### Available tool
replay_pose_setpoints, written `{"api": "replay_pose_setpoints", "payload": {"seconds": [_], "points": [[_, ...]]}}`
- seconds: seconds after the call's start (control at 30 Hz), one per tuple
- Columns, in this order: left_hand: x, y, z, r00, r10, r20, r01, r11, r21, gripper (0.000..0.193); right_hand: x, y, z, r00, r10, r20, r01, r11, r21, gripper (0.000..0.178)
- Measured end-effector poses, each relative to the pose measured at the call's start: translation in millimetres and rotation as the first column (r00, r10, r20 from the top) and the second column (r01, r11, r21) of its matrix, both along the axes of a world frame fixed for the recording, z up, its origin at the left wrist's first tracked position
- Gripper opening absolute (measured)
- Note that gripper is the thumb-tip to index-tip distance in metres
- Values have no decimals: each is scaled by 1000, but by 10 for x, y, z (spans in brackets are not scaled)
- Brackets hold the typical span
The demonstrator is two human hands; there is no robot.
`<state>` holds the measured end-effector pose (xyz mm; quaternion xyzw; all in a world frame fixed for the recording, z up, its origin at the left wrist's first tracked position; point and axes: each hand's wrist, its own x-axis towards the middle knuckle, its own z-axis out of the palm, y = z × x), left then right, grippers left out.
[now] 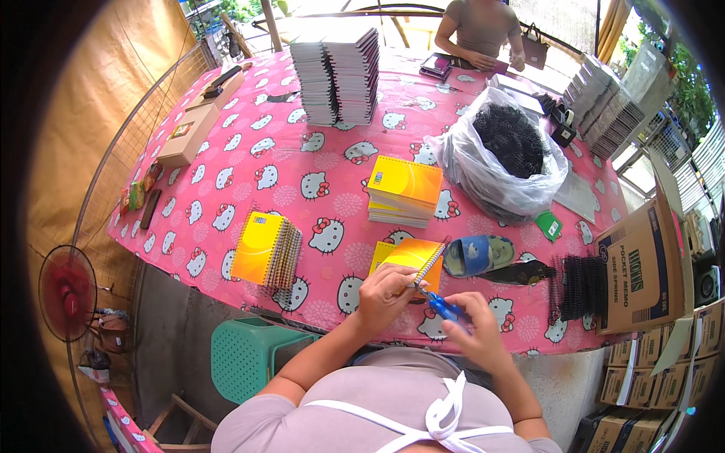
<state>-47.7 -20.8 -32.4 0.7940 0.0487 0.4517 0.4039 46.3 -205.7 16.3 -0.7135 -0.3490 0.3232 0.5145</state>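
My left hand [387, 296] is closed on the lower end of a yellow-orange spiral notebook [414, 257], pinching it near the end of its coil. Blue-handled pliers [445, 308] are gripped in my right hand [480, 332], their tips at the coil's end beside my left fingertips. Another yellow notebook [381, 254] lies partly hidden under the held one. Just beyond is a stack of yellow notebooks [408, 181]. To the left stands a second notebook stack [260, 245], its coils facing right.
A plastic bag of black coils [510, 143] sits at the right, near a blue slipper [477, 255], loose black coils [578, 288] and a cardboard box [642, 264]. Tall notebook stacks [336, 79] stand far back. A person [483, 34] sits across the table. A green stool [245, 359] stands lower left.
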Motion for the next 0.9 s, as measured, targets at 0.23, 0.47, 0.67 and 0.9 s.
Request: {"api": "replay_pose_setpoints", "payload": {"seconds": [0.23, 0.47, 0.67, 0.9], "points": [[-99, 150, 108, 994, 36, 99, -41, 998, 56, 19, 33, 31, -18, 836, 48, -547, -26, 998, 49, 33], [-1122, 1244, 450, 714, 651, 258, -308, 623, -720, 24, 303, -654, -806, 686, -92, 722, 282, 948, -147, 58], [-1630, 1639, -426, 479, 877, 37, -697, 406, -591, 23, 315, -578, -745, 609, 63, 791, 200, 952, -230, 64], [-1552, 1577, -445, 521, 852, 58, -716, 472, -514, 17, 1628, -1326, -1201, 305, -222, 926, 830, 540, -143, 39]]}}
